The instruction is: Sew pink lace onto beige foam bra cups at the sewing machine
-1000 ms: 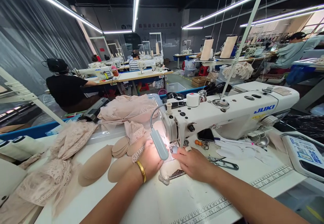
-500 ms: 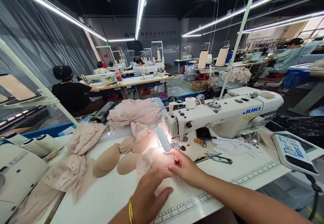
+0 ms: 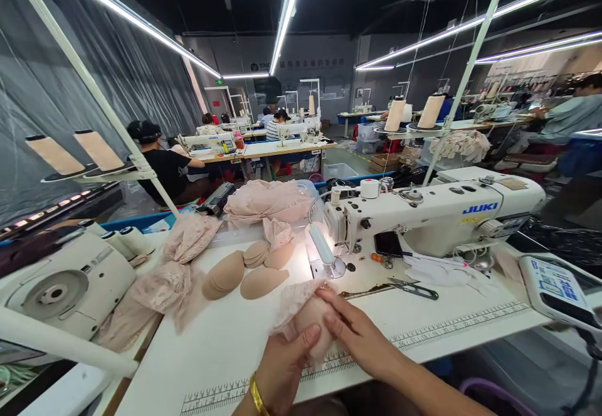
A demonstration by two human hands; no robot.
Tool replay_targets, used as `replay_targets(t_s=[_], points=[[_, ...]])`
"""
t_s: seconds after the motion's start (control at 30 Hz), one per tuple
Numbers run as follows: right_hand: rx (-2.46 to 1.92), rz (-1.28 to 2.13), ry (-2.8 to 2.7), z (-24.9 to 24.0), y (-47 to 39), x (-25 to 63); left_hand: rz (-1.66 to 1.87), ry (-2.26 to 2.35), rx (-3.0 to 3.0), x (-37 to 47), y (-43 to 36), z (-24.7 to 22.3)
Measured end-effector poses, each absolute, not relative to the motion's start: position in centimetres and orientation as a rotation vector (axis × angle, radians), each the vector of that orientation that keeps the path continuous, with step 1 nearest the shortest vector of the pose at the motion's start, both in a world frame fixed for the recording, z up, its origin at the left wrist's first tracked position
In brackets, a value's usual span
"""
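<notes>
Both hands hold a pale pink lace piece with a smooth cup-shaped pad (image 3: 314,323) just in front of the sewing machine (image 3: 399,212). My left hand (image 3: 288,356), with a gold bracelet at the wrist, grips its lower left side, thumb on top. My right hand (image 3: 360,331) pinches its upper right edge between thumb and fingers. The lit lamp (image 3: 321,245) shines on the needle area behind it. Left of the hands lie several beige cup pads (image 3: 224,276), some stacked, and a single pad (image 3: 263,283).
Lace pieces (image 3: 162,287) trail over the table's left side, and a lace pile (image 3: 268,201) fills a clear bin. Thread snips (image 3: 414,288), a phone (image 3: 388,244) and a control panel (image 3: 557,287) sit to the right. A ruler strip (image 3: 461,324) runs along the front edge. Co-workers sit beyond.
The lace piece has come away from the needle area toward me, and both hands now grip it. My left hand has closed from a loose, spread pose. The view has swung left.
</notes>
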State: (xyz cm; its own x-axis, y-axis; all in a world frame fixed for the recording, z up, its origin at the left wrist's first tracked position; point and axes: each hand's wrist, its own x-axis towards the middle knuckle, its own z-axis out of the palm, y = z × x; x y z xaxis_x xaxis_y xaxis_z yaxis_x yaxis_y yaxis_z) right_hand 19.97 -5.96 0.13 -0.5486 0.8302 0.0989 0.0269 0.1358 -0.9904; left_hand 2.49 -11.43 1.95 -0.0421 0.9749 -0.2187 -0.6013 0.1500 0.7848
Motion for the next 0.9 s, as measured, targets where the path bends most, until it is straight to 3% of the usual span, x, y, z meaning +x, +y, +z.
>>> replay_targets(t_s=[0.17, 0.5, 0.9], points=[[-0.781, 1.98, -1.216, 0.1, -5.0, 20.6, 1.302, 0.82, 0.543, 1.8, -12.1, 2.2], [-0.733, 1.816, -1.057, -1.1, -7.3, 19.4, 1.609, 0.871, 0.439, 3.3, -10.0, 1.9], [-0.791, 1.751, -0.936, -1.5, -7.0, 19.3, 1.5, 0.831, 0.423, 4.1, -9.2, 2.6]])
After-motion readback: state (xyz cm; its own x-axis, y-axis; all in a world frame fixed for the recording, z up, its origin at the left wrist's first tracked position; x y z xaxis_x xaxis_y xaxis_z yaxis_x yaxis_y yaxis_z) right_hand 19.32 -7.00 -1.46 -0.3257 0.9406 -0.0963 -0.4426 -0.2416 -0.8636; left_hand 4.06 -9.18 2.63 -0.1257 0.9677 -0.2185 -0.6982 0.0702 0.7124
